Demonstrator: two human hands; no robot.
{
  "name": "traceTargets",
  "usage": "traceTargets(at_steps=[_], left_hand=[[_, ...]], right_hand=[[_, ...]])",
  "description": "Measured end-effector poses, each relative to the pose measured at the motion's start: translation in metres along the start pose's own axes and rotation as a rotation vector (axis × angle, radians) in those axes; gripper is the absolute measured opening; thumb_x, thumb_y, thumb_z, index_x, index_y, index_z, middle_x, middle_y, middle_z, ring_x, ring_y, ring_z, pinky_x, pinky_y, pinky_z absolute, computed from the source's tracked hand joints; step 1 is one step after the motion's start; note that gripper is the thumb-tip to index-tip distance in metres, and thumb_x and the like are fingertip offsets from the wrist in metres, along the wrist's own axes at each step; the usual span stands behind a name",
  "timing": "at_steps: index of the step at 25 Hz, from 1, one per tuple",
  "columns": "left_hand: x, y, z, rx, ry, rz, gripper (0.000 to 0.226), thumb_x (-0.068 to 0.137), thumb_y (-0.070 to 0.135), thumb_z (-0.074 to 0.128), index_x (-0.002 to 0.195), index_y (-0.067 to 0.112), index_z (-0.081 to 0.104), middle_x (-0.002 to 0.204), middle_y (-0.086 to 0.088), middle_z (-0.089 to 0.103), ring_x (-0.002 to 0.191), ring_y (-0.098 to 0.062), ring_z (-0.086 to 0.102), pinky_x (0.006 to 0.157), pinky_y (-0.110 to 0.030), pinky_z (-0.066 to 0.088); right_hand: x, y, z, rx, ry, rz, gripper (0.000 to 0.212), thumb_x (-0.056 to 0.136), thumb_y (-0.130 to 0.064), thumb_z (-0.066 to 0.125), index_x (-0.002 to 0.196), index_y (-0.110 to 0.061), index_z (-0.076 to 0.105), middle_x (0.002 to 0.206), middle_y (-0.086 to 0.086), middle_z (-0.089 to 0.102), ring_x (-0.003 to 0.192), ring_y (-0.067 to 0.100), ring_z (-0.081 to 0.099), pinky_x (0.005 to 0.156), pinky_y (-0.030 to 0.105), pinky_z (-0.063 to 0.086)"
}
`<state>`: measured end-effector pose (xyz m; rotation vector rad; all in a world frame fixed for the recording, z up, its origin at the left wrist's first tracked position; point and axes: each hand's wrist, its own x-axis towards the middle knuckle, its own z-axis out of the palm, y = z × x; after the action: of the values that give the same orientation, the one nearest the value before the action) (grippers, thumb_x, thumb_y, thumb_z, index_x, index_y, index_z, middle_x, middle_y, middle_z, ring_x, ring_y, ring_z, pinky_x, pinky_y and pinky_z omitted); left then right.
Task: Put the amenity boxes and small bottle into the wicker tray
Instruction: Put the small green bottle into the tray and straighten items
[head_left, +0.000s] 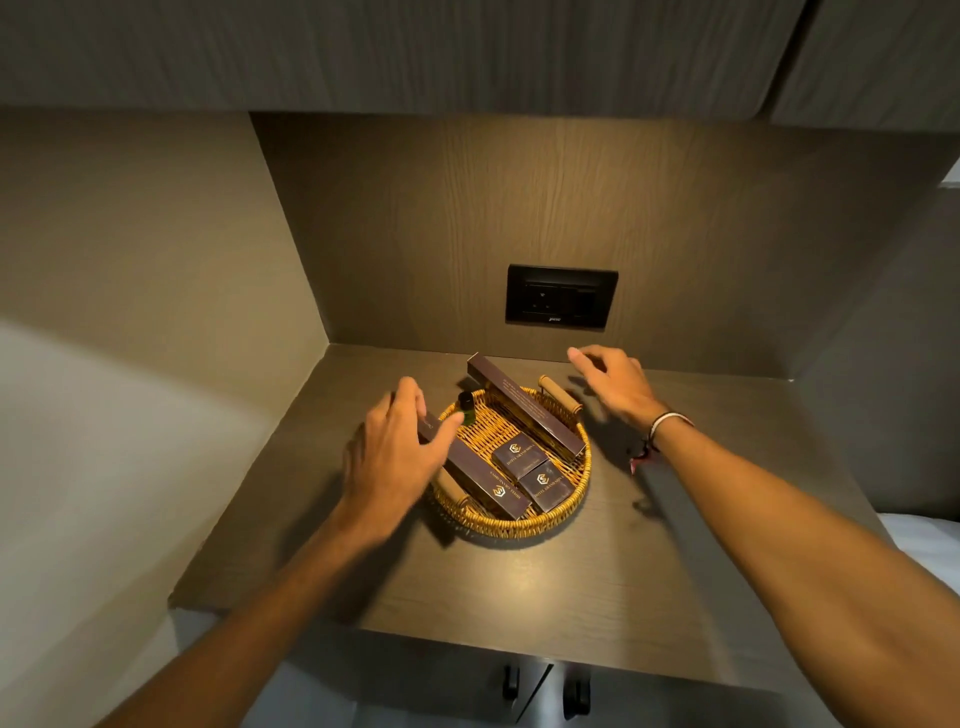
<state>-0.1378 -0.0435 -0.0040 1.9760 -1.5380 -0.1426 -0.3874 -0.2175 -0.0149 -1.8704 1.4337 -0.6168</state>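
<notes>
A round wicker tray (558, 512) with two wooden handles sits on the brown shelf. Inside lie two small dark boxes (519, 457) (546, 487) side by side. A long dark box (524, 404) leans across the far rim, and another long box (480, 480) lies along the left side. A small dark green bottle (467, 407) stands upright at the far left of the tray. My left hand (395, 452) rests on the left long box's far end, thumb near the bottle. My right hand (613, 382) hovers open beyond the tray's right handle, holding nothing.
The shelf (649, 571) is a niche with walls at left, back and right. A black socket plate (561, 295) is on the back wall. Cupboard doors with dark handles (540, 686) are below the front edge. A cabinet hangs overhead.
</notes>
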Motion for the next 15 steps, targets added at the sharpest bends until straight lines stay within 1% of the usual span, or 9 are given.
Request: traceTargets(at_steps=[2, 4, 5, 7, 9, 11, 12, 15], left_hand=[[-0.019, -0.009, 0.003, 0.013, -0.158, -0.112, 0.048, 0.077, 0.072, 0.059, 0.07, 0.03, 0.037, 0.065, 0.015, 0.053, 0.053, -0.001, 0.053, 0.044, -0.014, 0.031], [-0.025, -0.015, 0.01, 0.036, -0.244, -0.151, 0.047, 0.074, 0.071, 0.064, 0.067, 0.031, 0.04, 0.062, 0.016, 0.053, 0.052, -0.001, 0.055, 0.044, -0.014, 0.031], [-0.025, -0.017, 0.012, 0.032, -0.258, -0.162, 0.046, 0.074, 0.068, 0.068, 0.067, 0.03, 0.042, 0.063, 0.016, 0.054, 0.052, -0.003, 0.056, 0.044, -0.013, 0.033], [-0.02, -0.02, 0.016, -0.029, -0.254, -0.188, 0.042, 0.072, 0.059, 0.075, 0.067, 0.028, 0.048, 0.061, 0.012, 0.06, 0.05, -0.005, 0.063, 0.039, -0.013, 0.039], [-0.013, -0.022, 0.016, -0.124, -0.252, -0.23, 0.036, 0.072, 0.05, 0.081, 0.068, 0.023, 0.056, 0.061, 0.006, 0.066, 0.052, 0.001, 0.067, 0.037, -0.016, 0.048], [-0.006, -0.02, 0.015, -0.169, -0.251, -0.268, 0.033, 0.072, 0.042, 0.083, 0.069, 0.018, 0.06, 0.062, 0.003, 0.07, 0.05, -0.003, 0.069, 0.043, -0.026, 0.058], [-0.002, -0.019, 0.014, -0.182, -0.248, -0.274, 0.032, 0.073, 0.038, 0.084, 0.071, 0.016, 0.061, 0.063, 0.002, 0.071, 0.05, -0.006, 0.07, 0.046, -0.028, 0.06], [0.013, -0.017, 0.017, -0.234, -0.229, -0.241, 0.025, 0.077, 0.029, 0.083, 0.074, 0.013, 0.064, 0.065, -0.002, 0.072, 0.051, -0.011, 0.071, 0.049, -0.029, 0.06]], right_hand=[[0.006, -0.024, 0.005, -0.107, -0.095, -0.09, 0.047, 0.097, -0.044, 0.057, 0.135, -0.016, 0.06, 0.129, 0.011, 0.065, 0.121, 0.028, 0.059, 0.101, 0.045, 0.051], [0.009, -0.034, 0.015, -0.257, -0.147, -0.126, 0.041, 0.095, -0.034, 0.064, 0.131, -0.014, 0.062, 0.129, 0.012, 0.064, 0.121, 0.029, 0.059, 0.1, 0.046, 0.053], [0.01, -0.035, 0.022, -0.305, -0.141, -0.136, 0.034, 0.094, -0.028, 0.065, 0.125, -0.013, 0.066, 0.125, 0.012, 0.066, 0.118, 0.028, 0.062, 0.097, 0.045, 0.054], [0.009, -0.034, 0.031, -0.338, -0.093, -0.15, 0.022, 0.095, -0.02, 0.063, 0.114, -0.011, 0.071, 0.116, 0.012, 0.07, 0.111, 0.028, 0.066, 0.092, 0.043, 0.057], [0.005, -0.033, 0.032, -0.361, -0.049, -0.13, 0.019, 0.095, -0.018, 0.064, 0.11, -0.01, 0.072, 0.114, 0.013, 0.07, 0.108, 0.028, 0.066, 0.092, 0.045, 0.057], [0.001, -0.032, 0.028, -0.378, -0.014, -0.091, 0.018, 0.094, -0.019, 0.065, 0.108, -0.01, 0.072, 0.113, 0.014, 0.07, 0.108, 0.03, 0.066, 0.092, 0.048, 0.057], [-0.001, -0.031, 0.025, -0.378, 0.005, -0.069, 0.018, 0.093, -0.019, 0.066, 0.107, -0.009, 0.072, 0.112, 0.015, 0.07, 0.107, 0.031, 0.066, 0.091, 0.048, 0.057], [-0.012, -0.024, 0.018, -0.346, 0.07, -0.011, 0.017, 0.092, -0.018, 0.068, 0.102, -0.006, 0.075, 0.105, 0.015, 0.072, 0.102, 0.03, 0.068, 0.088, 0.047, 0.059]])
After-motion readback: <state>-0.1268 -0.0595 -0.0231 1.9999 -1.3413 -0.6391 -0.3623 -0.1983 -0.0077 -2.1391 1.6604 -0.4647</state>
